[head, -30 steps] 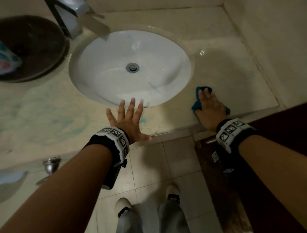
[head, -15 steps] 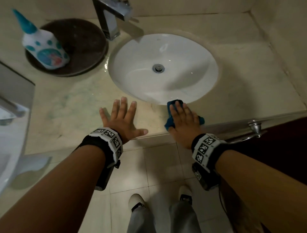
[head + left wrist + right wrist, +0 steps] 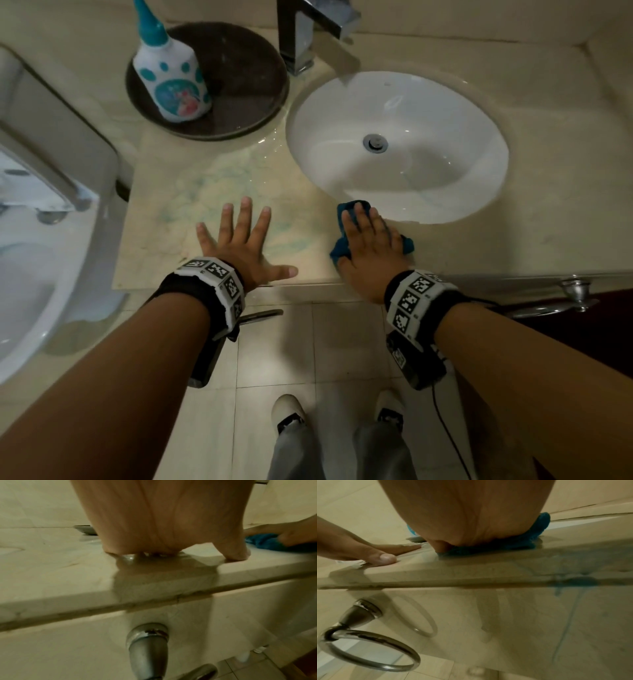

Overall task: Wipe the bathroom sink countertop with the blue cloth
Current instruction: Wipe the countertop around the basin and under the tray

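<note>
The blue cloth (image 3: 340,246) lies crumpled on the beige stone countertop (image 3: 548,212), just in front of the white sink basin (image 3: 397,144). My right hand (image 3: 368,240) presses flat on the cloth with straight fingers; the cloth (image 3: 537,526) bulges out from under the palm in the right wrist view and shows at the edge as the cloth (image 3: 267,542) in the left wrist view. My left hand (image 3: 239,240) rests flat on the wet counter with fingers spread, its thumb near the front edge. Bluish smears mark the counter around it.
A dark round tray (image 3: 239,68) at the back left carries a white bottle (image 3: 171,82) with teal paw prints. A chrome faucet (image 3: 301,31) stands behind the basin. A toilet (image 3: 34,240) is at the left. Towel rings (image 3: 368,649) hang below the counter's front edge.
My right hand has slid the cloth leftward along the front of the counter, from right of the basin to in front of it. The left hand stays flat on the counter.
</note>
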Demonstrator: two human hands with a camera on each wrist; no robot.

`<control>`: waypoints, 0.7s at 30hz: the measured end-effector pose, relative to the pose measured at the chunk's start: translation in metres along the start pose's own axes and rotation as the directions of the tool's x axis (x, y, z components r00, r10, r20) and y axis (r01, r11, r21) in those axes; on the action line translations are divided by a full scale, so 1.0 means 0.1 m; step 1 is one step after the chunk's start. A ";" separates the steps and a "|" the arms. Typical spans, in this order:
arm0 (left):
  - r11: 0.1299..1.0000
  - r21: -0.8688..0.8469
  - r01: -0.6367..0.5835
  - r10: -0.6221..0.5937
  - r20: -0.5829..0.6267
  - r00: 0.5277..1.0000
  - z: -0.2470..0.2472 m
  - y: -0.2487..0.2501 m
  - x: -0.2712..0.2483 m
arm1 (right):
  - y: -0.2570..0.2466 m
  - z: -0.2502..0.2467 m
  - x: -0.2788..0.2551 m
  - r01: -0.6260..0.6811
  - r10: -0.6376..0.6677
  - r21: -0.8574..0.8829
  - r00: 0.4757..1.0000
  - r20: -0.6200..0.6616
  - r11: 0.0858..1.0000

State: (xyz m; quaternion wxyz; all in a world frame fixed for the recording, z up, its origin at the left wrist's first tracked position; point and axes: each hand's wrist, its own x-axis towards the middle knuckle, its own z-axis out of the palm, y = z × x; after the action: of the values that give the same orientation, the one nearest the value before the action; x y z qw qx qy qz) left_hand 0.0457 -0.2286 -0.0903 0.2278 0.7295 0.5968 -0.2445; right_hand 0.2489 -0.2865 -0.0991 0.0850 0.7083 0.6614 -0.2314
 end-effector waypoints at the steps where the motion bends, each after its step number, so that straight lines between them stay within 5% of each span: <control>1: 1.000 -0.005 -0.003 0.003 -0.003 1.000 0.01 0.00 0.01 | -0.03 -0.01 0.02 0.006 -0.006 -0.002 1.000 0.006 1.000; 13: 0.999 -0.021 -0.035 0.035 -0.021 0.999 0.06 -0.04 0.04 | -0.28 -0.04 0.07 0.195 -0.182 -0.111 0.977 0.112 0.975; 21: 0.999 -0.027 -0.044 0.043 -0.036 0.998 0.08 -0.04 0.05 | -0.54 -0.19 0.49 0.184 -0.177 -0.091 0.981 0.073 0.979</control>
State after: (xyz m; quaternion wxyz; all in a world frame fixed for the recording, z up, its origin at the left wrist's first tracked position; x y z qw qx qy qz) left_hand 0.0421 -0.2288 -0.0998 0.2326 0.7433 0.5880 -0.2185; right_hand 0.2008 -0.2286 -0.0943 0.1192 0.6326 0.7304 -0.2283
